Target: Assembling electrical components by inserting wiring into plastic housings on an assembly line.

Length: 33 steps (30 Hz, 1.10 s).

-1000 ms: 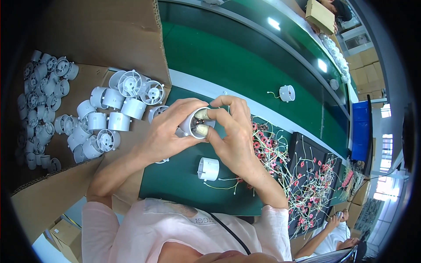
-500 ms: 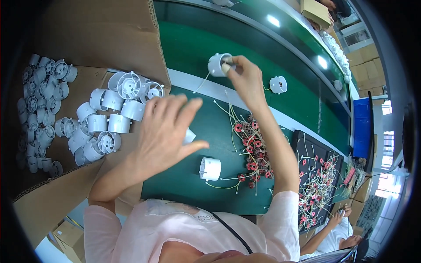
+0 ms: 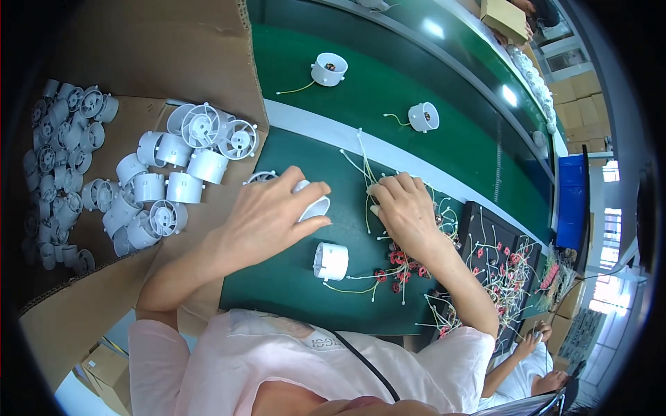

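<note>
My left hand is curled around a white round plastic fan housing, its thumb on the near side and fingers over the far side. Another housing shows partly behind that hand. A third white housing lies on its side on the green work surface, just nearer to me. My right hand is closed at the pale wires of a pile of small red wired coils. Its fingertips pinch some of these wires; the hand covers part of the pile.
A cardboard box at the left holds many white housings. On the green belt beyond stand two housings with wires trailing. A black tray of wired coils sits at the right, near a co-worker's hands.
My right hand has let go of a housing on the belt and come back to the coil wires. The belt housings have shifted up and left. My left hand has closed around a housing.
</note>
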### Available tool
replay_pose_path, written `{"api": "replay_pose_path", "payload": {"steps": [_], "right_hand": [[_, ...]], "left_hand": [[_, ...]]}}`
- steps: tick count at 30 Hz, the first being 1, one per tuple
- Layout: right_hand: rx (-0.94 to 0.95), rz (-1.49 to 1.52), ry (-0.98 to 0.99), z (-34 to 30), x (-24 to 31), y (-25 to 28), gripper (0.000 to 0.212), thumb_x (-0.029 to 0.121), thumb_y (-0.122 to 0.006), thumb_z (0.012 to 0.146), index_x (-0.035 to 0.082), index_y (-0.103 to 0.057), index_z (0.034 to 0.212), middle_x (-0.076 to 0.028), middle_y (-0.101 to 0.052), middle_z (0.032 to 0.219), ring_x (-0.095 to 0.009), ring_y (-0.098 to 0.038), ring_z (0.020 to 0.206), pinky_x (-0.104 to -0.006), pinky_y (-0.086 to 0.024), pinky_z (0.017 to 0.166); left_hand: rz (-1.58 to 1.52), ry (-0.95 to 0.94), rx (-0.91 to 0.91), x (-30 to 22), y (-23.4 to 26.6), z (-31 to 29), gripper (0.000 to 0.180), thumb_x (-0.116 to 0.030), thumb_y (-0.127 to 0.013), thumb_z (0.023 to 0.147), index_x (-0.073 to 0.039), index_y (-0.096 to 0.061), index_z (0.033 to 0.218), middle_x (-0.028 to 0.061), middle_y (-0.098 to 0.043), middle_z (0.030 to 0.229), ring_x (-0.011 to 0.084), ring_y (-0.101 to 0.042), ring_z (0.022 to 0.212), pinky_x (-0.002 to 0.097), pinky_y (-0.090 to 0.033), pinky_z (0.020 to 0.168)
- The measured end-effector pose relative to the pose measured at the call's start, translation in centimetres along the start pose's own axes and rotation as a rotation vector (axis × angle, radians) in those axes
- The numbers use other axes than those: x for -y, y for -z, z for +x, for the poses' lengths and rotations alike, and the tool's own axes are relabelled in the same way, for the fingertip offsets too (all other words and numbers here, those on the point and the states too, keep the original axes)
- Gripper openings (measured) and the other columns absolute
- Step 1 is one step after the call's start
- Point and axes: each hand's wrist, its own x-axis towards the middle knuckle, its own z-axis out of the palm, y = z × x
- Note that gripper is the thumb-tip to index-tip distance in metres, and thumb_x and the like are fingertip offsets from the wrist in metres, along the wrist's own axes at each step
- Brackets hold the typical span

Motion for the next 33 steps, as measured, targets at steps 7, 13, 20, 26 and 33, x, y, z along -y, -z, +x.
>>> {"api": "replay_pose_path", "payload": {"steps": [7, 13, 20, 26, 33], "right_hand": [[0.003, 0.160, -0.126, -0.3, 0.3, 0.5, 0.025, 0.003, -0.063, 0.077, 0.001, -0.058, 0.102, -0.010, -0.059, 0.086, -0.025, -0.056, 0.081, -0.0349, -0.046, 0.069], [-0.171, 0.960, -0.605, -1.7, 2.0, 4.3, 0.025, 0.009, -0.062, 0.084, 0.000, -0.056, 0.107, -0.009, -0.060, 0.087, -0.018, -0.061, 0.072, -0.0275, -0.049, 0.057], [-0.361, 1.611, -0.165, -1.2, 1.9, 8.1, 0.024, 0.006, -0.059, 0.086, -0.007, -0.054, 0.107, -0.021, -0.061, 0.094, -0.019, -0.064, 0.073, -0.0217, -0.049, 0.049], [-0.351, 1.551, -0.171, 0.0, 2.9, 8.1, 0.027, 0.008, -0.063, 0.085, -0.007, -0.054, 0.105, -0.023, -0.061, 0.101, -0.020, -0.065, 0.073, -0.0250, -0.051, 0.056], [-0.544, 1.196, -0.180, -0.6, 4.7, 6.8, 0.023, 0.003, -0.063, 0.083, -0.005, -0.056, 0.104, -0.022, -0.063, 0.099, -0.022, -0.066, 0.074, -0.0298, -0.053, 0.067]], "left_hand": [[-1.075, 0.207, 0.305, 1.9, 0.6, 0.9, 0.056, -0.019, -0.078, 0.071, -0.004, -0.052, 0.119, 0.0056, -0.055, 0.105, 0.0157, -0.057, 0.098, 0.0275, -0.046, 0.082], [-0.921, 0.058, 0.164, 1.9, 0.6, 0.5, 0.069, -0.004, -0.081, 0.064, -0.004, -0.046, 0.124, 0.0057, -0.051, 0.116, 0.0137, -0.053, 0.107, 0.0253, -0.044, 0.090], [-0.798, -0.007, 0.073, 1.9, 0.3, 0.7, 0.067, -0.006, -0.077, 0.067, -0.006, -0.044, 0.126, 0.0070, -0.048, 0.117, 0.0175, -0.051, 0.109, 0.0297, -0.043, 0.091], [-0.789, 0.037, 0.053, 1.7, 0.5, 0.6, 0.073, 0.005, -0.073, 0.066, -0.005, -0.039, 0.130, 0.0098, -0.042, 0.127, 0.0177, -0.051, 0.112, 0.0301, -0.044, 0.093], [-0.501, -0.093, -0.319, 2.1, -0.5, 0.7, 0.077, 0.000, -0.077, 0.067, -0.006, -0.035, 0.131, 0.0128, -0.044, 0.121, 0.0216, -0.051, 0.109, 0.0340, -0.045, 0.087]]}}
